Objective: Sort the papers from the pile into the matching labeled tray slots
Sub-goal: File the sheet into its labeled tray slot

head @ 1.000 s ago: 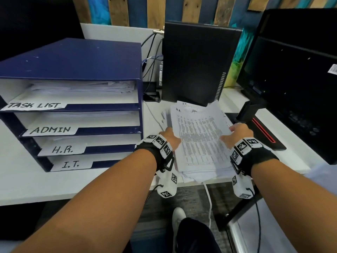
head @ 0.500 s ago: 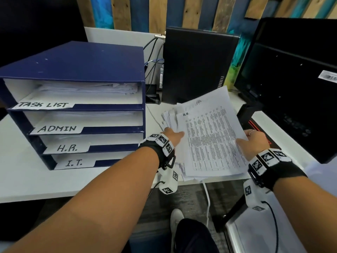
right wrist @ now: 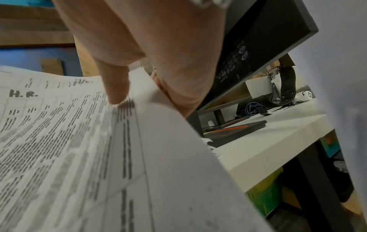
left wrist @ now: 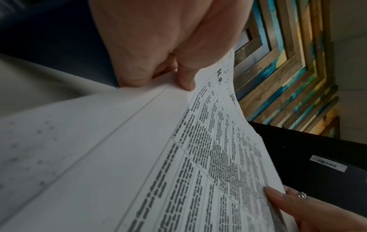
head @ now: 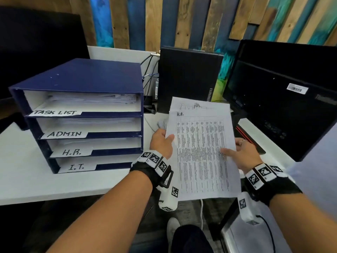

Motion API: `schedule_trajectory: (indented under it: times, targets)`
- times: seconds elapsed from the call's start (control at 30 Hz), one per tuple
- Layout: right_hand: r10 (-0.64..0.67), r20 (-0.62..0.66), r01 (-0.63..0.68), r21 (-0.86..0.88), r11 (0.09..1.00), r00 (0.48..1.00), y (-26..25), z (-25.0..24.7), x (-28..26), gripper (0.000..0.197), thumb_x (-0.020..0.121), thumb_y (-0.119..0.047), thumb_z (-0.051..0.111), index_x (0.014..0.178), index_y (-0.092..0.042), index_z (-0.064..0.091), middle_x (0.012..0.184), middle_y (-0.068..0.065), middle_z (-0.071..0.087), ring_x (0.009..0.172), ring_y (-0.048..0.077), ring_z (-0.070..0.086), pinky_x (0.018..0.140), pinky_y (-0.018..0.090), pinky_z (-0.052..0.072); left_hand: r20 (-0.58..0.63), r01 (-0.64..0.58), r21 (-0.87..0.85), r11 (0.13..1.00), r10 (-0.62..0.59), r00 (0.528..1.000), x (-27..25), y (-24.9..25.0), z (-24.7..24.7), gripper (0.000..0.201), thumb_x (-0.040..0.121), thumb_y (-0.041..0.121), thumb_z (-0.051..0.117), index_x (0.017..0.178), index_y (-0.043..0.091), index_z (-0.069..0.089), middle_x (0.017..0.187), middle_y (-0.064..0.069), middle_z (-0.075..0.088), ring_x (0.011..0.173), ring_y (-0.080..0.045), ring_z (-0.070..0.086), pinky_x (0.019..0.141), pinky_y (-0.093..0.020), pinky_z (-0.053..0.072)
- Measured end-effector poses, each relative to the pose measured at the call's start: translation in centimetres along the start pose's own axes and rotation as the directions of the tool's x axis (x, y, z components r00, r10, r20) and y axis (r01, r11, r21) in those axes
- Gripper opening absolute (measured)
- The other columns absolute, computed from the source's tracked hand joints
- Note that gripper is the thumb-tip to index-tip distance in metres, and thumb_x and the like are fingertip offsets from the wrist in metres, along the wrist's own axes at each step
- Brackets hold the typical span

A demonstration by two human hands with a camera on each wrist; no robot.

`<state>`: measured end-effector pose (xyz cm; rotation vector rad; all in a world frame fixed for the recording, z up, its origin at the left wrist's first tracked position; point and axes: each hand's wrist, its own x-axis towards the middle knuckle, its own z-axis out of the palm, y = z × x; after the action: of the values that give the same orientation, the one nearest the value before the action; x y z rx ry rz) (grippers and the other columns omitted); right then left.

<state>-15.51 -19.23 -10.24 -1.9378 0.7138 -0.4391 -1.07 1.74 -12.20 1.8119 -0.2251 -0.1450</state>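
The head view is showing the whole desk (head: pixel 54 181): a blue tray rack (head: pixel 87 77) is standing on the left with 4 slots, labelled from top to bottom TASK LIST, ADMIN, H.R. (head: pixel 71 152) and I.T. Papers are lying in the upper slots; whether the I.T. slot is holding any cannot be told. To the right of the rack, both hands are holding a sheet marked H.R. (head: pixel 202 152) in the air, above the front edge of the desk. A second sheet (head: pixel 193 105) is peeking out behind its top edge, and a few more papers (head: pixel 161 124) are showing just beyond the left hand. A black computer tower (head: pixel 187 79) and a monitor (head: pixel 284 99) are standing behind.

The left wrist view is adding what the head view is hiding: the left hand (left wrist: pixel 158 47) is pinching the sheet's left edge, thumb (left wrist: pixel 186 76) pressing on the printed face and the other fingers curled underneath. It is also catching a ring (left wrist: pixel 302 195) on the right hand at the opposite edge.

The right wrist view is showing the right hand (right wrist: pixel 158 55) gripping the right edge, thumb (right wrist: pixel 117 87) lying on top of the print, fingers beneath, with the sheet bowing slightly between the 2 hands. Both forearms are reaching forward, wrists roughly level.
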Motion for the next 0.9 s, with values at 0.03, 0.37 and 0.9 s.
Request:
schedule_trajectory:
  times: [0.03, 0.37, 0.9]
  targets:
    - [-0.03, -0.006, 0.03, 0.004, 1.0, 1.0, -0.4, 0.1, -0.5, 0.025, 0.084, -0.008, 0.078, 0.102, -0.017, 0.062, 0.101, 0.001, 0.074, 0.091, 0.019, 0.072, 0.086, 0.039, 0.057, -0.019, -0.012, -0.023, 1.0, 0.011, 1.0, -0.5, -0.1, -0.1, 0.01, 0.098, 0.019, 0.056, 0.102, 0.009, 0.056, 0.093, -0.005, 0.063, 0.073, -0.014, 0.057, 0.056, -0.023, 0.041]
    - [-0.073, 0.048, 0.06, 0.241, 0.969, 0.996, 0.4, 2.3, -5.4, 0.039, 0.083, -0.003, 0.077, 0.119, -0.015, 0.065, 0.112, -0.003, 0.075, 0.103, 0.019, 0.071, 0.096, 0.049, 0.055, -0.173, -0.117, -0.002, 0.993, 0.115, 0.978, -5.9, -0.9, -3.0, 0.039, 0.098, 0.041, 0.052, 0.075, 0.01, 0.046, 0.068, -0.002, 0.044, 0.058, -0.013, 0.038, 0.052, -0.025, 0.033]
    - [-0.183, 0.215, 0.124, 0.262, 0.957, 0.959, -0.8, 11.6, -12.7, 0.017, 0.091, -0.023, 0.071, 0.105, -0.028, 0.065, 0.101, -0.014, 0.074, 0.087, -0.004, 0.07, 0.069, 0.012, 0.054, -0.358, -0.048, -0.07, 0.996, 0.02, 0.934, -11.3, -7.3, -12.3, 0.017, 0.098, 0.033, 0.057, 0.096, 0.019, 0.065, 0.092, 0.007, 0.072, 0.082, -0.011, 0.069, 0.072, -0.029, 0.056]
